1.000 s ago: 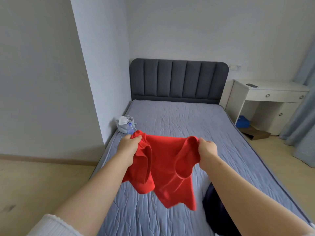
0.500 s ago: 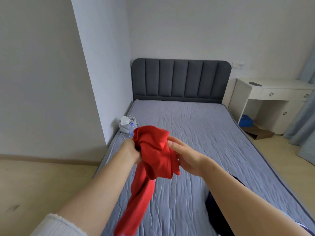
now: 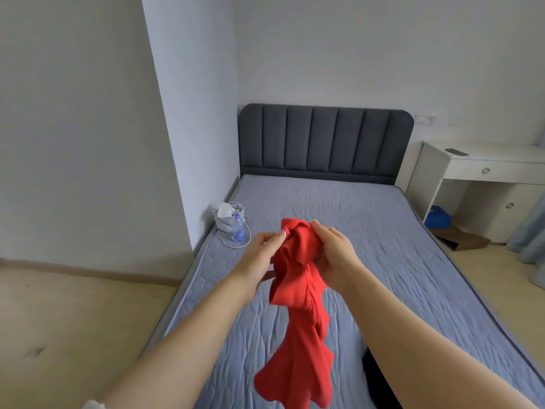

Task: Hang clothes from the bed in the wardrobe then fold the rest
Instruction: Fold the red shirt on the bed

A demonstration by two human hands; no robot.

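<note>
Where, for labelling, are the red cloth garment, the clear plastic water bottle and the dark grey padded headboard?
red cloth garment (image 3: pixel 298 290): head view, bunched middle.
clear plastic water bottle (image 3: pixel 237 230): head view, its body.
dark grey padded headboard (image 3: pixel 324 140): head view, centre panel.

Hands (image 3: pixel 336 255) came together, bunching the red garment (image 3: pixel 298 320)

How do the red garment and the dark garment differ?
The red garment hangs in the air, gripped by left hand and right hand; the dark garment lies on the bed. The red garment shows almost whole; the dark garment is mostly hidden by the right forearm. Both are cloth.
</note>
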